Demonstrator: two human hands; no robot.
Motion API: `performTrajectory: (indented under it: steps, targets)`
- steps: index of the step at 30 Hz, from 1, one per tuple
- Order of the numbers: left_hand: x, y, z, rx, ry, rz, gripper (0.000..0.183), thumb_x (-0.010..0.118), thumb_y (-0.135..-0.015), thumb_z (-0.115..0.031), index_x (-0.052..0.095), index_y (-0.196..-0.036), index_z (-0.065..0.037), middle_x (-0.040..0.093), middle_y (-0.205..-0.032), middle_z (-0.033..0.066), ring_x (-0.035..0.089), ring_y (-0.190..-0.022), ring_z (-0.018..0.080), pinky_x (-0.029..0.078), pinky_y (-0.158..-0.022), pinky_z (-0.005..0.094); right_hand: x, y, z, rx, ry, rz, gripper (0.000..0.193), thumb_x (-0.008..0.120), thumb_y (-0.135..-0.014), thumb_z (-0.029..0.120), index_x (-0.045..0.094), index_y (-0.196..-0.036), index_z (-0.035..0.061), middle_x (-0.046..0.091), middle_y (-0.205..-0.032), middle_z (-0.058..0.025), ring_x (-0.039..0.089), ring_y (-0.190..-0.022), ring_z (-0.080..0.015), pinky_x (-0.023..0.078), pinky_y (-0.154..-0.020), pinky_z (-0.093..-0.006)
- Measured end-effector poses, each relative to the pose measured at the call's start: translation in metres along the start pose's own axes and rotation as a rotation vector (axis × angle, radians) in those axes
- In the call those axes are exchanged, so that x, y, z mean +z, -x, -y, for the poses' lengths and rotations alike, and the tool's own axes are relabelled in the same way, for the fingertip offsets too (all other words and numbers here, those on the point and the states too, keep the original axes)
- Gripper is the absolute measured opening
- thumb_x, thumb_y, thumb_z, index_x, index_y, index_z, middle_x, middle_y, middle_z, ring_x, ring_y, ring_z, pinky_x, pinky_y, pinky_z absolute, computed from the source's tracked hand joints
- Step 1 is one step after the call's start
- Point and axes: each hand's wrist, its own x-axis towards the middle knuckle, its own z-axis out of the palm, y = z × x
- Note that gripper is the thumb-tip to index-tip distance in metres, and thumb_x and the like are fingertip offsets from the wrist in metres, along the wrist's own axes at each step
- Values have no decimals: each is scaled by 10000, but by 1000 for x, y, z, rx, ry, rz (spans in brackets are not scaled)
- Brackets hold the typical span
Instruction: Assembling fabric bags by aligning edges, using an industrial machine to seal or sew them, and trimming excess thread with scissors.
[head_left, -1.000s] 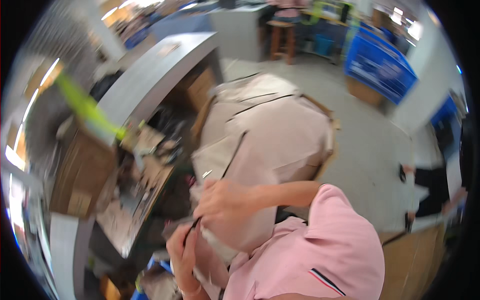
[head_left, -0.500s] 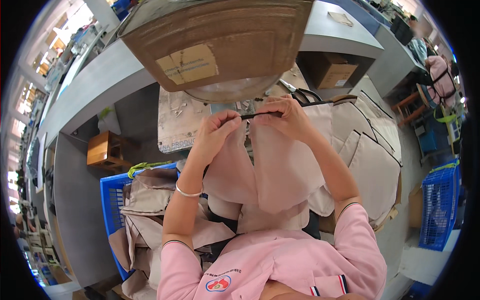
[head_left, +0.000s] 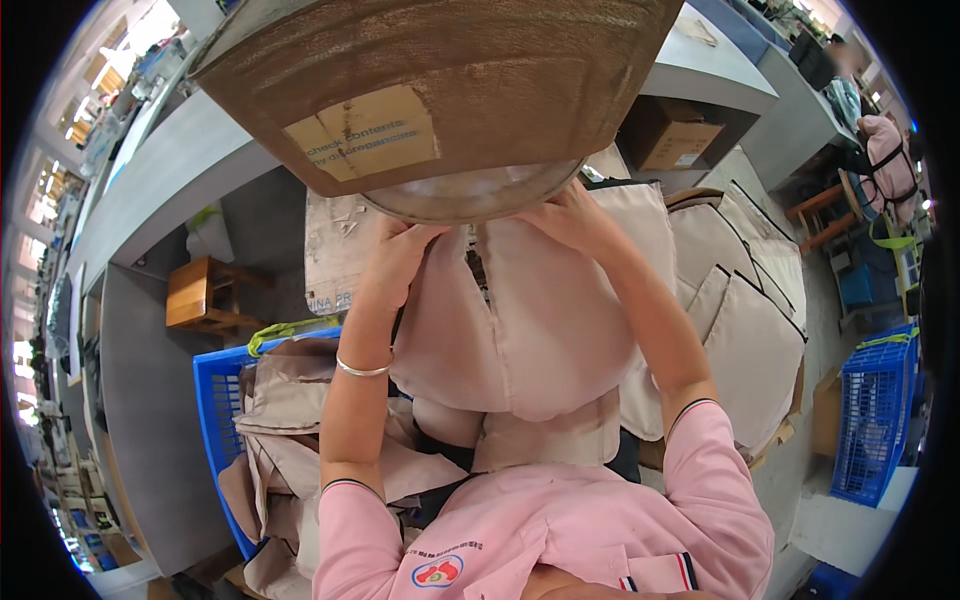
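Observation:
My left hand (head_left: 402, 240) and my right hand (head_left: 568, 218) are raised side by side, closed on the upper edge of a pale beige fabric piece (head_left: 560, 330). The fabric hangs from them toward my lap in two panels, with a narrow gap near the top between them. My fingertips and the gripped edge are hidden behind the clear round rim (head_left: 470, 195) under a brown, worn box-like housing (head_left: 520, 90). More beige fabric (head_left: 550, 435) lies across my lap below the hanging piece.
A blue basket (head_left: 208, 400) full of beige pieces stands at my left. Stacked beige panels with black edging (head_left: 745, 350) lie at my right. Beyond are a scrap-strewn board (head_left: 335, 245), a wooden stool (head_left: 195, 290), a carton (head_left: 668, 135) and another blue basket (head_left: 872, 420).
Both hands have gone farther forward, under the housing's rim, carrying the fabric's upper edge out of sight. The housing appears larger and lower in view. The scissors seen before are now hidden.

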Motion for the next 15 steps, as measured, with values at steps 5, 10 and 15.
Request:
performTrajectory:
  steps: [5,10,15]
  targets:
    - [0,2,-5,-28,10,-55,220,667,-863,-18,692,-1076,31,697,-1067,58,634,-969,132,501,-855,272,2,0,12,36,18,-60,263,721,-864,68,673,-1109,-18,717,-1016,-27,630,-929,-82,525,-803,-264]
    - [2,-1,-7,4,46,-86,241,660,-865,-25,688,-1099,27,691,-1097,67,629,-1004,144,500,-872,290,4,-5,2,-56,-16,-137,253,716,-856,42,675,-1099,-13,711,-1048,-23,644,-937,-113,535,-815,-279]
    - [-7,-10,12,-2,69,-143,295,689,-857,-59,675,-1141,19,684,-1124,68,626,-1015,162,494,-898,300,8,-10,-8,-148,-102,-228,276,725,-814,8,678,-1084,-21,716,-1035,-44,658,-948,-144,546,-818,-316]
